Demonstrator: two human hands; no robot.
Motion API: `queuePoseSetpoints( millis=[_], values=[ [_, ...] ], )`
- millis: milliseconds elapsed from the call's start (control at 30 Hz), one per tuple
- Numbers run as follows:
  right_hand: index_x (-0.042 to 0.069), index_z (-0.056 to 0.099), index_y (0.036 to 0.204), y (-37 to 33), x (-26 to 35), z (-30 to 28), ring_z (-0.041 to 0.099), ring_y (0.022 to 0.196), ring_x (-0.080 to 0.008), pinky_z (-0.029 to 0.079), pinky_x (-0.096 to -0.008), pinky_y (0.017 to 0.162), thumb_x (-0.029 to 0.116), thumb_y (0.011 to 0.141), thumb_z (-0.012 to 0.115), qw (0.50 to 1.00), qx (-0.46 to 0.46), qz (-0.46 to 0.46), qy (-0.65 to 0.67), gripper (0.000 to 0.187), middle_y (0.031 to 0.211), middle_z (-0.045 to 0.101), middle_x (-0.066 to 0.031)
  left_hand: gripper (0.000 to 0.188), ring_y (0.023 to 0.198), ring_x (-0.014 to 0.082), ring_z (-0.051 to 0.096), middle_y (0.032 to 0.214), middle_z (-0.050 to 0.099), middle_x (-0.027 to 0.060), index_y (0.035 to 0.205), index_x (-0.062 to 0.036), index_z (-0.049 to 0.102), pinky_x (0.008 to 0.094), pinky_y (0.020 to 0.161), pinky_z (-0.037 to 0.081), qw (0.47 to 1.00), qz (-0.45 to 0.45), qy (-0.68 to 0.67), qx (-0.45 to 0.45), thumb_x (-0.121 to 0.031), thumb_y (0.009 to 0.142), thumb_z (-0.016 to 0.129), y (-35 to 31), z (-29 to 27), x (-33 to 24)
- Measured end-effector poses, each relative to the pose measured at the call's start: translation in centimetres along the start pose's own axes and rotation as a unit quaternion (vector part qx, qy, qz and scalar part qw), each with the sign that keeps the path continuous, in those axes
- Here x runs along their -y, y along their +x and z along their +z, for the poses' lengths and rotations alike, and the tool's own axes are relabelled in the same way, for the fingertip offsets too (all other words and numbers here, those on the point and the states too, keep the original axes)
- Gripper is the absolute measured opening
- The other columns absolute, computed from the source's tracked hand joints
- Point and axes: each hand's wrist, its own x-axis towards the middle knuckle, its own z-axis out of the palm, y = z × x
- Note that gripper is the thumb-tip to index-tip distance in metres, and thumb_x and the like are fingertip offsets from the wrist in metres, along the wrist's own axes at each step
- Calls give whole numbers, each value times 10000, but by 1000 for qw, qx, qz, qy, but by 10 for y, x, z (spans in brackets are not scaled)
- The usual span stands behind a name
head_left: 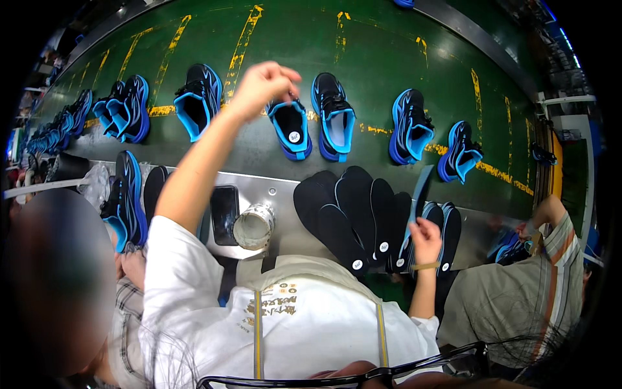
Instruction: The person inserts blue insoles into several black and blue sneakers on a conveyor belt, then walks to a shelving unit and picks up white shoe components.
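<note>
"What is the green, yellow-marked belt (376, 52) carrying?"
"Black-and-blue laced shoes (289, 129). The left hand (269, 87) is hovering over one; I can't tell its grip."
"The right hand (426, 243)?"
"Hovering over flat black insoles (356, 201), grasping a thin blue-grey insole (421, 188)."

Left fisheye of a head-worn pair: looking steeply down and facing forward from head height. Thin black-framed eyeglasses (433, 360) are crossing the lower edge, nearest the lens. White short-sleeved shirt (337, 324) is filling the lower middle, close in. Grey metal ledge (284, 223) is running across mid-view. Broad green surface (376, 71) with worn yellow lines is stretching away above, farther off. Straight edges are bowing toward the view's rim; framing is sitting wide, upright.
</note>
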Motion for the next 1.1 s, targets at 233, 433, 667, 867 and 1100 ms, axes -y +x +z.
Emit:
queuePoseSetpoints(
  millis=[233, 433, 667, 867, 1100],
  values=[
    [-20, 601, 804, 93, 131, 33, 497, 603, -56, 388, -176, 534, 127, 702, 638, 965, 236, 22, 108, 182, 675, 567, -18, 605, 850, 389, 489, 1051, 427, 207, 1210, -113, 278, 370, 744, 416, 918, 104, 383, -23, -209, 696, 582, 3, 89, 73],
    [25, 641, 719, 140, 166, 86, 535, 586, -96, 435, -227, 568, 182, 624, 671, 878, 466, 40, -102, 186, 655, 601, -57, 420, 696, 356, 533, 720, 560, 183, 1086, -56, 418, 382, 612, 406, 934, 103, 327, -103, -329, 779, 504, 32, 82, 84],
    [27, 599, 760, 143, 104, 187, 534, 790, -318, 437, -388, 715, 201, 698, 521, 839, 279, -243, -399, 200, 868, 525, -183, 395, 645, 347, 523, 669, 530, 209, 668, 3, 523, 382, 568, 405, 960, 22, 279, -1, -375, 778, 488, 51, 78, 87],
    [30, 578, 854, 120, 118, 175, 459, 923, -333, 418, -399, 747, 357, 717, 520, 829, 213, -285, -431, 359, 974, 463, -186, 327, 538, 111, 361, 535, 400, 71, 688, -4, 483, 270, 513, 344, 969, 16, 237, 69, -307, 810, 495, 43, 64, 92],
    [59, 580, 918, 145, 146, 165, 528, 852, -313, 423, -371, 776, 336, 713, 525, 747, 426, -91, -503, 349, 949, 528, -194, 317, 566, 101, 358, 565, 417, 52, 702, -12, 474, 270, 536, 347, 970, -18, 236, 57, -309, 807, 501, 44, 66, 95]
  ],
)
